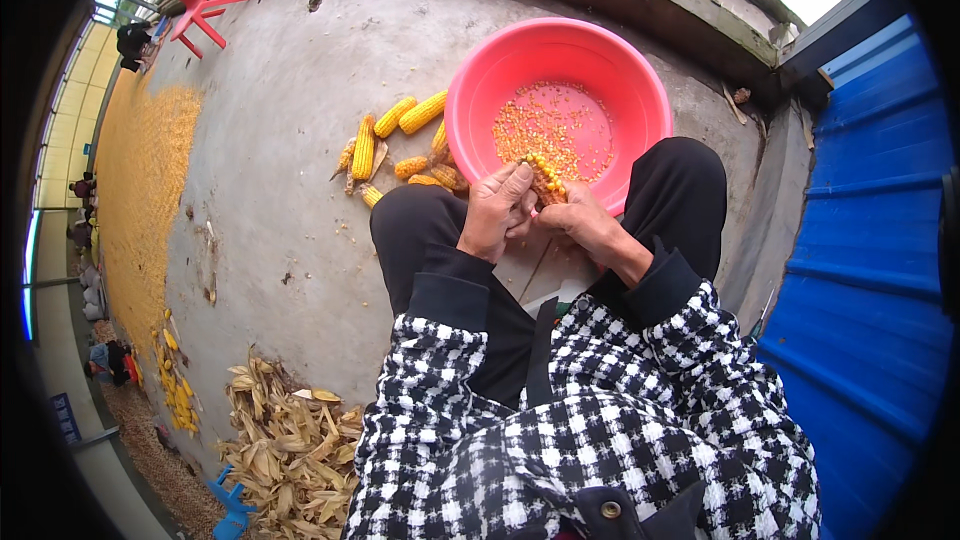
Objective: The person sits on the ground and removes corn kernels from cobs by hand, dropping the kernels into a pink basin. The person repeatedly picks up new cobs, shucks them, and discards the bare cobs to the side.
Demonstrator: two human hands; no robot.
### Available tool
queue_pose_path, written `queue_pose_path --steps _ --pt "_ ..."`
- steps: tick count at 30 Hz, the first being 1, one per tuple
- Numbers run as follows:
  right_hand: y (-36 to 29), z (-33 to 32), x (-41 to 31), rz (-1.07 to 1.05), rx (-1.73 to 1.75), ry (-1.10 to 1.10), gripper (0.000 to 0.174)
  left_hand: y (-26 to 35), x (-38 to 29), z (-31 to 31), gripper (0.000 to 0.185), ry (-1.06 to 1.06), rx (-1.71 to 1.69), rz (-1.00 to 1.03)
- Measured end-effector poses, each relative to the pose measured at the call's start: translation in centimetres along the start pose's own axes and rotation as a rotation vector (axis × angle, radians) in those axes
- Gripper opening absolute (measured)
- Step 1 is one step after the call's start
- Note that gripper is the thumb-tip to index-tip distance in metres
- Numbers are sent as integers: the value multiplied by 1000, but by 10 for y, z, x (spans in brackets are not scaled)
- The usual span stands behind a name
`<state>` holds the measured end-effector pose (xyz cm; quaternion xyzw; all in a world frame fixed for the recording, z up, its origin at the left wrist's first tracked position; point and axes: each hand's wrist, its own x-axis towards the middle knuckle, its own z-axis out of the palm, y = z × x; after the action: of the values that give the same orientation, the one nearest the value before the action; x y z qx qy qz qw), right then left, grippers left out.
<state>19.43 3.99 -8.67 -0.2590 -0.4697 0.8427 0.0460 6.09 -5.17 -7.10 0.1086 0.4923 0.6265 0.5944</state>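
Both hands are over the near rim of a pink plastic basin [637,67]. Between them is a partly shelled corn cob [549,184], brown where bare, with yellow kernels along its upper edge. My right hand [589,217] grips the cob's lower end. My left hand [499,206] presses thumb and fingers against the cob's left side. Loose corn kernels [525,124] lie scattered across the basin floor, thickest on the left. Just left of the basin, several husked corn cobs [363,148] rest on the concrete floor [300,187].
Dry corn husks [292,442] are heaped at lower left, near a small blue chair [230,506]. A wide spread of kernels [142,202] covers the far left floor. At upper left stands a red chair [196,11]. Blue corrugated metal [862,277] borders the right. Other people sit far left.
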Motion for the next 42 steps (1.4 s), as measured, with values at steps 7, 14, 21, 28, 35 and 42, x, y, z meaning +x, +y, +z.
queue_pose_path --steps 7,14,21,28,35,42 --pt "1 8 3 -242 -307 95 17 -3 8 -3 36 -24 26 -21" --pt "1 3 4 -226 10 -30 20 -2 8 3 20 -2 -45 -27" --pt "17 1 9 -266 -484 170 23 -7 10 1 17 14 81 -24" --pt "9 2 10 -317 -404 120 26 -11 10 -2 29 9 34 -10" --pt "14 -5 19 -155 -816 212 40 -19 25 7 24 225 150 181" --pt "-53 -16 12 -362 -754 162 75 -12 20 -5 31 265 -24 123"
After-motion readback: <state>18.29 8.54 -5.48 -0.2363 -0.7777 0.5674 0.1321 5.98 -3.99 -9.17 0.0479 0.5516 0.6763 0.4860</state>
